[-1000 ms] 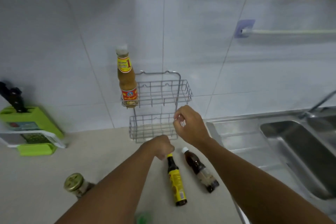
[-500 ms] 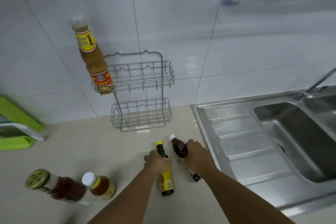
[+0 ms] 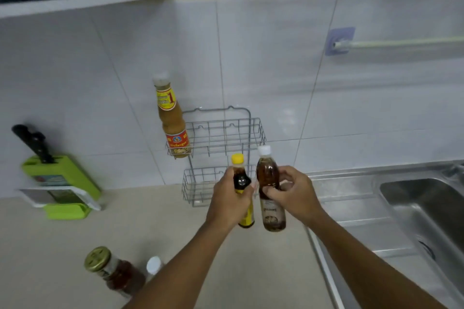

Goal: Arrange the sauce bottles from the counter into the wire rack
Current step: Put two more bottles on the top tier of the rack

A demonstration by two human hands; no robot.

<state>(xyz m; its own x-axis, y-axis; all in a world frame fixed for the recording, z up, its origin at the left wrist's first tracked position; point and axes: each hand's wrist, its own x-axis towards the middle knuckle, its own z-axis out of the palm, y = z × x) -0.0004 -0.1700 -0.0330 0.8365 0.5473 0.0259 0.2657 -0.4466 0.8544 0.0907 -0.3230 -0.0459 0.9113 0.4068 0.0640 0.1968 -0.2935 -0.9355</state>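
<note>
A two-tier wire rack (image 3: 226, 130) hangs against the tiled wall, with a tall orange sauce bottle (image 3: 172, 120) standing in the left end of its upper basket. My left hand (image 3: 229, 200) grips a dark bottle with a yellow cap (image 3: 241, 179), held upright in front of the lower basket. My right hand (image 3: 293, 193) grips a brown bottle with a white cap (image 3: 268, 175) beside it, also upright. On the counter at lower left lies a gold-lidded jar (image 3: 113, 271) and a white-capped bottle (image 3: 153, 265), partly hidden by my left arm.
A green knife block (image 3: 62, 178) with a black-handled knife stands at the left on the beige counter (image 3: 62, 246). A steel sink (image 3: 426, 208) with drainboard fills the right. A towel rail (image 3: 391, 42) runs along the wall above it.
Both hands have lifted the two bottles off the counter and brought them upright in front of the rack. The camera has tilted up.
</note>
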